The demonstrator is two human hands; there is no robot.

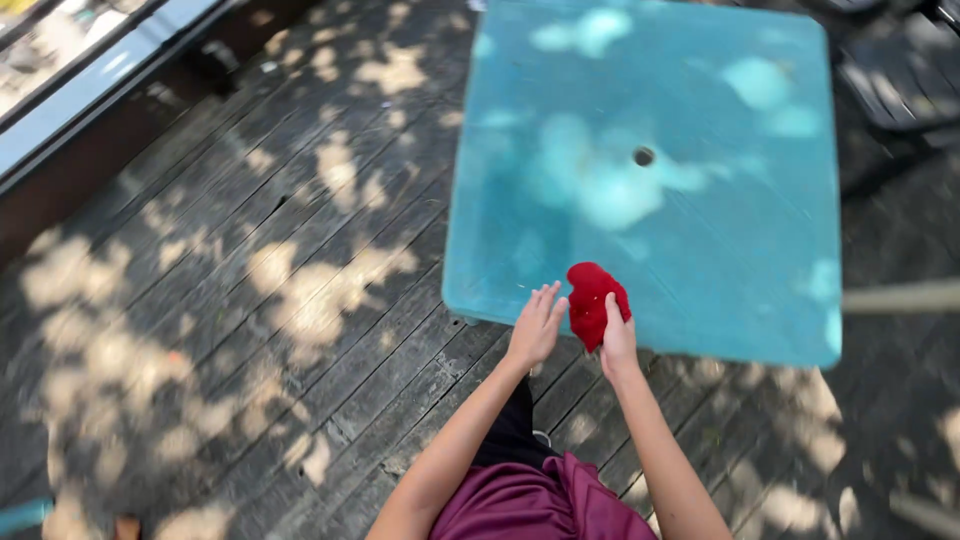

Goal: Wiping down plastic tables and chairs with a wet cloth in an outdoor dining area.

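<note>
My right hand (pixel 619 338) grips a crumpled red cloth (pixel 593 296) at the near edge of a square turquoise table (pixel 700 230). Just left of the cloth, my left hand (pixel 536 325) is held with fingers spread apart, holding nothing and almost touching the cloth. Both hands hover over the table's front edge. The tabletop has a small round hole (pixel 643 156) in its middle.
The table stands on a weathered wooden deck (pixel 250 300) dappled with sunlight. A dark chair (pixel 900 80) stands at the far right beyond the table. A low wall with a glass panel (pixel 90 90) runs along the upper left.
</note>
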